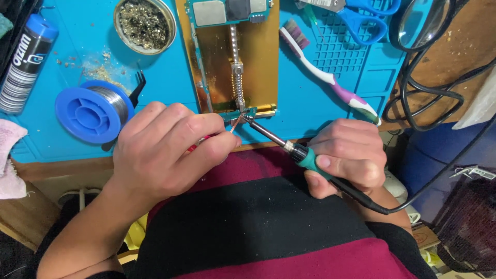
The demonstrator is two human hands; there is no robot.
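Left hand [165, 150]: curled, fingertips pressed together on thin tweezers [235, 124] whose points meet the near edge of the circuit board [258, 111]; a red bit shows under the fingers, but what it is cannot be told. Right hand [349, 155]: closed around the teal grip of a soldering iron [289, 147], thumb along the handle, metal tip aimed to 10 o'clock and touching the same spot as the tweezers; its black cord leaves at 4 o'clock. Board: clamped in a gold holder [258, 57] with a central spring rod, lying on a blue mat [175, 82] near the bench edge, at 12 o'clock from both hands (a second board section sits at the holder's far end). Solder spool [93, 111], blue: on the mat at 9 o'clock from the holder, just beside the left hand. Round tin [144, 25] of brass wool: at 11 o'clock, with crumbs scattered below it. Toothbrush [325, 75], white and purple: lies at a slant at 2 o'clock from the tip. Blue-handled scissors [361, 18]: at the mat's far right. Magnifier [421, 23] with looped black cables: at the right edge. Cylindrical can [26, 62]: far left, on its side.
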